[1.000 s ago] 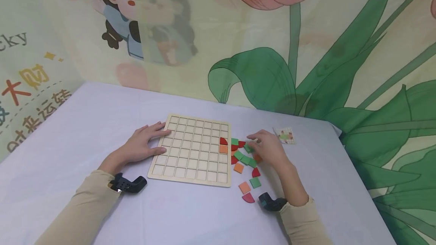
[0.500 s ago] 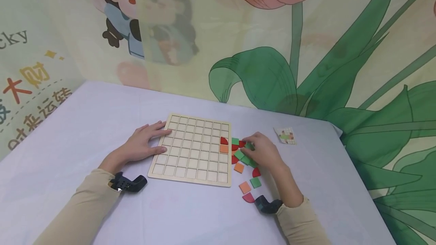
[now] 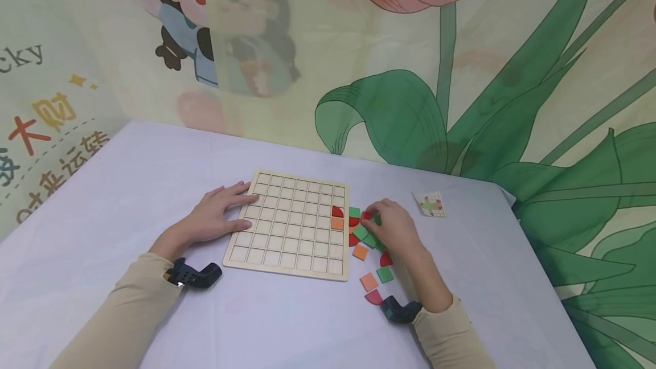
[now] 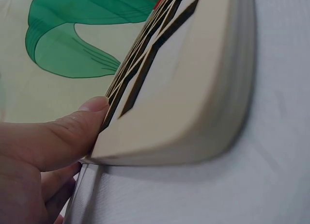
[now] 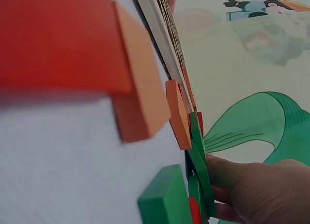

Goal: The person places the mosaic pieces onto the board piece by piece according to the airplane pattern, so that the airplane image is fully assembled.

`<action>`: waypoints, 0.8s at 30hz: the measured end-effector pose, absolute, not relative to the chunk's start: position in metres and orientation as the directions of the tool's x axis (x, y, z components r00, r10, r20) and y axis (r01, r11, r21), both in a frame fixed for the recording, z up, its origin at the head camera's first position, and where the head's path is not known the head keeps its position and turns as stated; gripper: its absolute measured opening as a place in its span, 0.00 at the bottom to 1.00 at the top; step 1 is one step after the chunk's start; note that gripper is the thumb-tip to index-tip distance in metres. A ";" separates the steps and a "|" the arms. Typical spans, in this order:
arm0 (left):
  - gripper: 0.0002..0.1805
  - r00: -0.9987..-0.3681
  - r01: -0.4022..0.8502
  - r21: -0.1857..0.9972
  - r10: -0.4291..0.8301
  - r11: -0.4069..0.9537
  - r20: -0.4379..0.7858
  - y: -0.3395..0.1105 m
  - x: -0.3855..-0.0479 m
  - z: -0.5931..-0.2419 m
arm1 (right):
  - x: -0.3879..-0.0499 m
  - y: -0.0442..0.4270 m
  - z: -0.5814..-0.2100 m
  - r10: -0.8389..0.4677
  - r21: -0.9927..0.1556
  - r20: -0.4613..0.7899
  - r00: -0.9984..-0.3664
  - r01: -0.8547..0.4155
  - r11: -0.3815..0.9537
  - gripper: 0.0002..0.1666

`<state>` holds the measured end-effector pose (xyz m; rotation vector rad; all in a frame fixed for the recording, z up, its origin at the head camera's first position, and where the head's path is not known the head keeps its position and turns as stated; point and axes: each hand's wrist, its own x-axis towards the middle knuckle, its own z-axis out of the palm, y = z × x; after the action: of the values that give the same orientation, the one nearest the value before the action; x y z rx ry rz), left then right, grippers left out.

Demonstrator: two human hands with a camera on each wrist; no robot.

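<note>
My left hand (image 3: 209,220) rests on the left edge of a light wooden grid board (image 3: 279,229), its thumb and index finger reaching onto the rim. In the left wrist view the thumb (image 4: 80,129) lies against the board's corner. A red quarter-circle piece (image 3: 336,210) and an orange square (image 3: 337,223) occupy cells in the board's rightmost column. Just right of the board, my right hand (image 3: 398,229) pinches a red piece (image 3: 366,216) between thumb and index finger, above the pile. Its grip is partly hidden in the right wrist view by green pieces (image 5: 201,173).
Loose green squares (image 3: 360,233), orange squares (image 3: 368,282) and red quarter-circles (image 3: 373,297) lie along the board's right side, some overlapping. A small patterned card (image 3: 431,205) lies farther right. The white-clothed table (image 3: 277,323) meets a printed backdrop (image 3: 287,113) behind.
My right hand has moved left over the pile, and its thumb and index finger have closed on a red piece. The left hand and the board stay in place.
</note>
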<state>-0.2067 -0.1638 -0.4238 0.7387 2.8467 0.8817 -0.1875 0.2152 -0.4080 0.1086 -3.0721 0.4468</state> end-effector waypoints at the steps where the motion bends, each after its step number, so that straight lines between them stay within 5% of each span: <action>1: 0.35 -0.882 0.425 0.549 0.466 0.719 0.072 -0.164 -0.207 -0.424 | -0.188 0.215 -0.408 -0.060 -0.269 0.053 -0.997 -0.072 0.961 0.22; 10: 0.35 -0.884 0.419 0.551 0.463 0.722 0.067 -0.164 -0.207 -0.424 | -0.186 0.208 -0.399 -0.103 -0.230 0.158 -0.982 -0.138 0.963 0.15; 17: 0.35 -0.884 0.420 0.547 0.462 0.724 0.067 -0.163 -0.207 -0.423 | -0.186 0.207 -0.406 -0.039 -0.185 0.126 -0.991 -0.062 0.981 0.29; 24: 0.35 -0.884 0.422 0.546 0.462 0.723 0.071 -0.163 -0.206 -0.423 | -0.188 0.209 -0.413 -0.031 -0.212 0.091 -0.995 -0.049 0.976 0.23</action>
<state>-0.2059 -0.1634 -0.4233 0.7321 2.8510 0.8777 -0.1879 0.2093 -0.4130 0.0614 -3.0364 0.3284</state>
